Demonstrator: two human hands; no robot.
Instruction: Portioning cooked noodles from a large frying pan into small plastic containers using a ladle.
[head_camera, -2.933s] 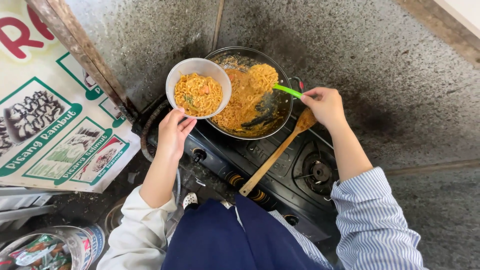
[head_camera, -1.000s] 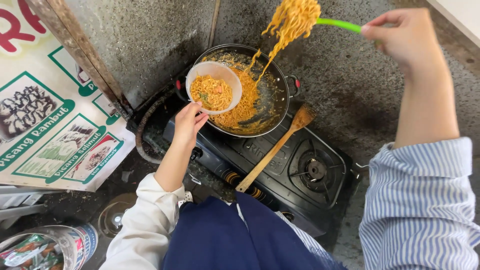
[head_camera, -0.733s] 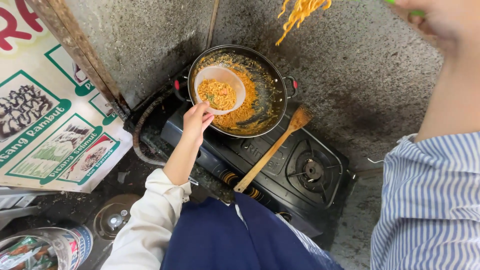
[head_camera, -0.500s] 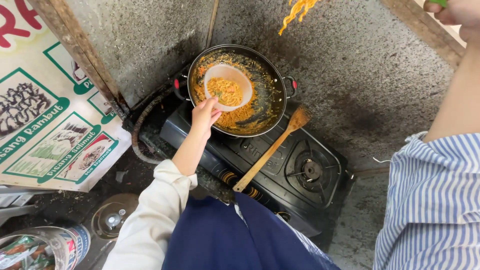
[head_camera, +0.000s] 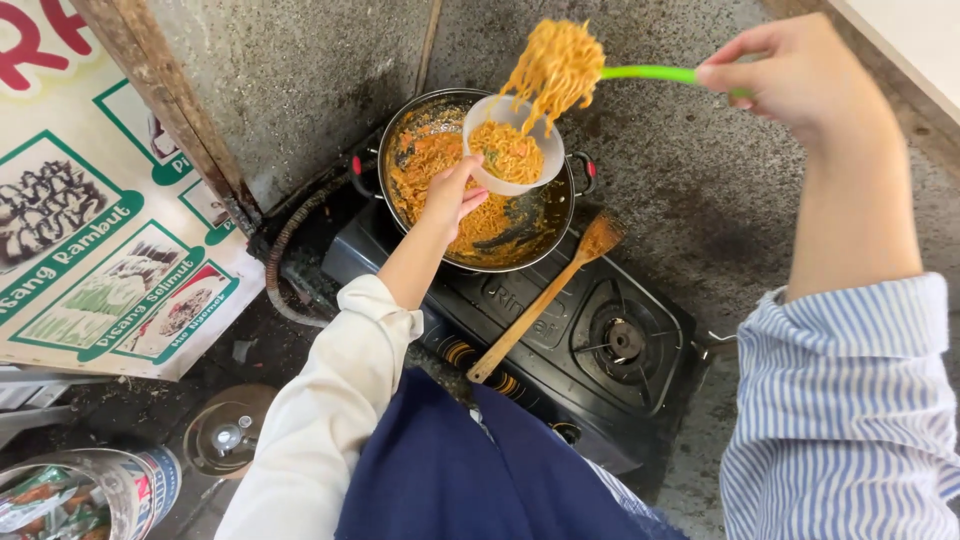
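Note:
My left hand holds a white bowl of orange fried noodles over a black wok that has more noodles in it. My right hand is raised at the upper right, gripping a green utensil. A clump of noodles hangs from the utensil's end just above the bowl, with strands reaching down into it. The wok sits on the left burner of a black two-burner gas stove.
A wooden spatula rests on the stove with its blade at the wok's rim. The right burner is bare. A printed banner leans at the left. A glass pot lid and a tin of packets lie at the lower left.
My right hand lifted a clump of noodles high out of the wok and has now lowered it over the bowl. My left hand carried the bowl to the right, over the wok.

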